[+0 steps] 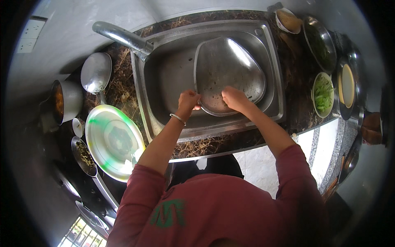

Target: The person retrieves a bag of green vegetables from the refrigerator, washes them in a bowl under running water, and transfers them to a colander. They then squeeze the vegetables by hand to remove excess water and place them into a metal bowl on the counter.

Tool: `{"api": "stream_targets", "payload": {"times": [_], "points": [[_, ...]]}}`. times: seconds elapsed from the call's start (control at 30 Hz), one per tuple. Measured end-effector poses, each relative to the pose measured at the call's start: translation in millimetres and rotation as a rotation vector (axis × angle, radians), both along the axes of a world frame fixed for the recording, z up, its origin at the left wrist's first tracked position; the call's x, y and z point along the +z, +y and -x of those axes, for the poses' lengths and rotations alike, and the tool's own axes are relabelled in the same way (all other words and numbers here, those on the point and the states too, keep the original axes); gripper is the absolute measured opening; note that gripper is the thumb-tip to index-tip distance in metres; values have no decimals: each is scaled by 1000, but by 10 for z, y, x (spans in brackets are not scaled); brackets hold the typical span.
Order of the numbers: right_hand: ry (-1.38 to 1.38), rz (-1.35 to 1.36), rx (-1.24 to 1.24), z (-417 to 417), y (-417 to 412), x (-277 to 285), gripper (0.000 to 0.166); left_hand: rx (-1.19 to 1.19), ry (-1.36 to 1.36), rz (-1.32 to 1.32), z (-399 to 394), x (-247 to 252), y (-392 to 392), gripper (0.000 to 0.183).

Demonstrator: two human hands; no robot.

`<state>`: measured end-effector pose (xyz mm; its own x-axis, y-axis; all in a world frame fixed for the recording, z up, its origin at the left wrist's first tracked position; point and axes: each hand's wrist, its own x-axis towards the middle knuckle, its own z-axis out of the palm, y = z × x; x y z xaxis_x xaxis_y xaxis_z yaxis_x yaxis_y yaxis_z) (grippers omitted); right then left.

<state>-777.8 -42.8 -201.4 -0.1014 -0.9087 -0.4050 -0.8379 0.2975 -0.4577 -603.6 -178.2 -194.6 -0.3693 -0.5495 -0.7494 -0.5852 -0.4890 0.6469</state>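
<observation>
A perforated metal colander (230,69) lies tilted in the stainless steel sink (166,74), with small dark and green bits scattered over its inside. My left hand (188,101), a bangle on its wrist, grips the colander's rim at the near left. Inside the near part of the basket is my right hand (234,98), its fingers curled down near the mesh; whether they pinch something is hidden. The metal faucet (123,36) reaches over the sink's back left corner.
Left of the sink are a metal ladle (96,72), a pot (71,100), a white-green basin (108,139) and a pan with food bits (83,154). At the right stand a bowl of shredded greens (323,95), a metal bowl (321,44) and a bowl with a brown item (287,21).
</observation>
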Motion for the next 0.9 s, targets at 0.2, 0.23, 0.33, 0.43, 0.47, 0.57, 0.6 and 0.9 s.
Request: {"api": "stream_targets", "payload": {"times": [0.2, 0.23, 0.33, 0.43, 0.47, 0.57, 0.6, 0.9], "points": [[182, 462, -228, 139, -739, -156, 10, -15, 32, -12, 35, -13, 57, 14], [152, 436, -174, 59, -652, -206, 10, -16, 26, -49, 15, -30, 55, 15], [131, 306, 58, -137, -56, -246, 9, 42, 16, -55, 10, -12, 84, 14], [66, 106, 82, 181, 168, -54, 7, 62, 19, 3, -22, -19, 94, 16], [101, 101, -43, 305, 207, -3, 7, 48, 6, -13, -38, -26, 91, 15], [150, 119, -243, 487, 298, -11, 9, 5, 20, -6, -42, -173, 103, 15], [121, 144, -194, 415, 341, -156, 10, 7, 31, -8, -7, -175, 109, 15], [-173, -176, -100, 329, -18, 50, 20, 65, 90, -56, -55, -77, 144, 15]]}}
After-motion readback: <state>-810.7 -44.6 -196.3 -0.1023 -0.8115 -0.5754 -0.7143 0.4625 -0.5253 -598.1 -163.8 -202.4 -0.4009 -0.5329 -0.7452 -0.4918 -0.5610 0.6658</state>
